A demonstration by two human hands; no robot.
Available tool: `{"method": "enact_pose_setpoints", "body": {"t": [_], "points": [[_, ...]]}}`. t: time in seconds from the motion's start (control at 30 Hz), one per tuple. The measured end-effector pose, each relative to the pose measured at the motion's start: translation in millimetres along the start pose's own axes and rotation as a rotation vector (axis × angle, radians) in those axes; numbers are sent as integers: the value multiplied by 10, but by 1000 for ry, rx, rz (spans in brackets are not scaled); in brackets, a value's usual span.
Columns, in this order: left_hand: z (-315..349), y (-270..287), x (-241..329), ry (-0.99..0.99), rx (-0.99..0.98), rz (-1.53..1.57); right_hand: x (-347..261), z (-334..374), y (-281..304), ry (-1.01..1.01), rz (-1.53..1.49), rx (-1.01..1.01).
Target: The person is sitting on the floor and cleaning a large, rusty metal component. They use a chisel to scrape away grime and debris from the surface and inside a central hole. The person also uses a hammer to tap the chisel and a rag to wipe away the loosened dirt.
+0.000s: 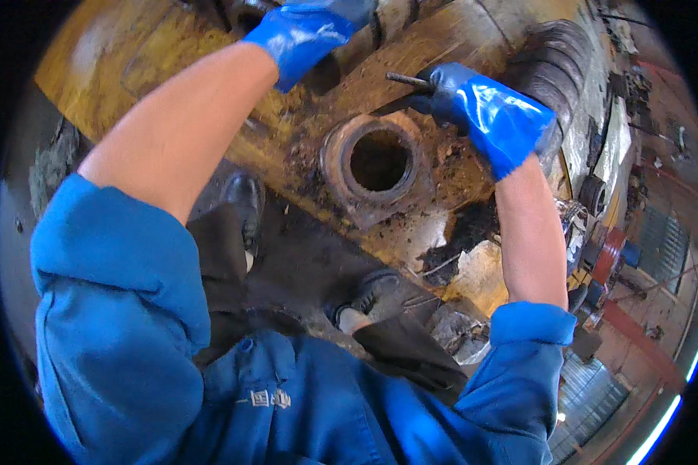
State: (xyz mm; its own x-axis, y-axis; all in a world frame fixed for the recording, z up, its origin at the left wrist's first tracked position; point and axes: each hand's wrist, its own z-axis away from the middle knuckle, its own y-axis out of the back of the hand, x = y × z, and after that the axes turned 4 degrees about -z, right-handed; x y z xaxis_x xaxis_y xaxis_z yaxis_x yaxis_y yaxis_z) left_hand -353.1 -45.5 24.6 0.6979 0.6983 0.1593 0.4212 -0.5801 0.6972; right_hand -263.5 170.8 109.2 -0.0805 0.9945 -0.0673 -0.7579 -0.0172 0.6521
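My left hand (314, 31), in a blue rubber glove, reaches to the top edge over a dirty yellow metal housing (171, 74). Its fingers are cut off or hidden there, so what they touch cannot be made out. Also gloved in blue, my right hand (465, 97) is closed around a thin dark metal rod (408, 79), whose end sticks out to the left. A dark flat shape (402, 104) shows just under that hand. Below and left of it lies a round rusty collar (335, 159) with a dark open hole, surrounded by caked dirt.
A thick ribbed dark cylinder (554, 66) stands beyond my right hand. Pale torn sheet (481, 271) and black grime lie on the housing's near side. My shoes (368, 298) are close below its edge. Red metal parts (609, 256) are at the right.
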Motion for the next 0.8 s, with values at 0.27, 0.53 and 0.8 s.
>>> {"method": "enact_pose_setpoints", "body": {"t": [0.27,0.53,0.8], "points": [[68,-171,-62,119,-116,-4,533,432,-878,-156,-819,279],[-21,-72,37,47,-211,-68,819,1078,-2658,-332,-1242,700],[-15,-2,22,-33,-90,-72,334,763,-2251,-303,-1489,737]]}}
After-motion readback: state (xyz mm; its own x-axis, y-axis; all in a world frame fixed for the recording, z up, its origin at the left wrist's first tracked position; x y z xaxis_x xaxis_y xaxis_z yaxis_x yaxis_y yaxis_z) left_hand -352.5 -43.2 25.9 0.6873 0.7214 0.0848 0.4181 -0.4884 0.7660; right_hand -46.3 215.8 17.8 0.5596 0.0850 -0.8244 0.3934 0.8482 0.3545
